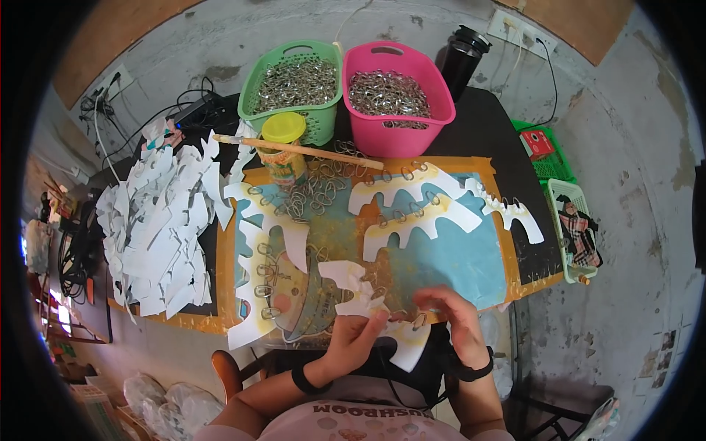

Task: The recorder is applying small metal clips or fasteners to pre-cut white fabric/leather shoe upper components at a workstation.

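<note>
My left hand pinches a white scalloped piece between thumb and fingers, near the table's front edge. Yellowish stains mark this piece, and a silver metal loop stands at its right part. Just right of that loop is my right hand, its fingers curved and apart, with nothing seen in them. Similar white pieces with loops lie around: a long upright strip on the left, and a curved strip and a smaller piece on the right. Loose metal loops lie heaped behind.
A pile of white cut pieces covers the table's left side. Behind stand a green basket and a pink basket, both filled with metal loops. A wooden-handled brush lies across a yellow-lidded jar. A black tumbler stands back right.
</note>
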Action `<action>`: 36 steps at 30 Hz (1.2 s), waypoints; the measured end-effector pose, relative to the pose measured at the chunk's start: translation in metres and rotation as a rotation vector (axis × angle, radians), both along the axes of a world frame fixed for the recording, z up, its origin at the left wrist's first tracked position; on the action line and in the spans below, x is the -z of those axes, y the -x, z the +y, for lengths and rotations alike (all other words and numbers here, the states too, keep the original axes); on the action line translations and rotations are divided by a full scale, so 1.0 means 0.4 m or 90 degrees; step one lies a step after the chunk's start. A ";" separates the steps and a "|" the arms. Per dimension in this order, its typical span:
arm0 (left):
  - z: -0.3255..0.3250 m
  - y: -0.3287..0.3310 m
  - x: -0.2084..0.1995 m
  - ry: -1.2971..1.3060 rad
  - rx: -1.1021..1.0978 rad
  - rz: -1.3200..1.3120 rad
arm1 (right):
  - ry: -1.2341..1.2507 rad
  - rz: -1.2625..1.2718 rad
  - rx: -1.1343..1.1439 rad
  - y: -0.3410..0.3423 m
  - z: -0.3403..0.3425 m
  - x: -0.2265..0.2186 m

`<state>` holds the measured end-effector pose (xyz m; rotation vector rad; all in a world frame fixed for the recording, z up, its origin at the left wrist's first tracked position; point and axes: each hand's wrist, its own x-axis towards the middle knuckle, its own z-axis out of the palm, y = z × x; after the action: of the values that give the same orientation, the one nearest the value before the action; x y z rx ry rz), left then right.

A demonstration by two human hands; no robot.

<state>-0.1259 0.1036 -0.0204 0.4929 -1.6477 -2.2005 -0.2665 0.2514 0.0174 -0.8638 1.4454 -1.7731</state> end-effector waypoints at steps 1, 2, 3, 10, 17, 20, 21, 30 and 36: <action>-0.001 -0.005 -0.008 0.044 0.030 -0.017 | -0.037 0.118 0.021 0.003 -0.002 -0.012; -0.001 -0.007 -0.011 0.089 0.060 -0.035 | -0.104 0.188 0.046 -0.010 -0.004 -0.015; 0.002 -0.005 -0.012 0.088 0.064 -0.035 | -0.105 0.188 0.050 -0.024 -0.007 -0.020; -0.001 0.015 -0.012 0.347 0.085 0.113 | -0.138 0.222 0.094 -0.065 -0.031 -0.026; -0.026 -0.013 -0.037 -0.004 0.139 0.038 | -0.184 0.400 -0.061 -0.060 -0.020 -0.053; -0.028 -0.006 -0.062 0.086 0.105 -0.055 | -0.183 0.443 0.041 -0.085 -0.028 -0.055; -0.027 -0.006 -0.065 0.087 0.104 -0.055 | -0.195 0.485 0.120 -0.092 -0.033 -0.057; 0.033 0.003 -0.017 -0.003 -0.138 0.009 | -0.209 0.351 0.300 -0.163 -0.068 -0.033; 0.039 0.003 -0.029 -0.040 -0.131 0.040 | -0.138 0.436 0.342 -0.157 -0.072 -0.003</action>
<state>-0.1270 0.1192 -0.0088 0.5771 -1.4313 -2.0989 -0.2036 0.2224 0.0187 -1.0954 2.4532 -1.6996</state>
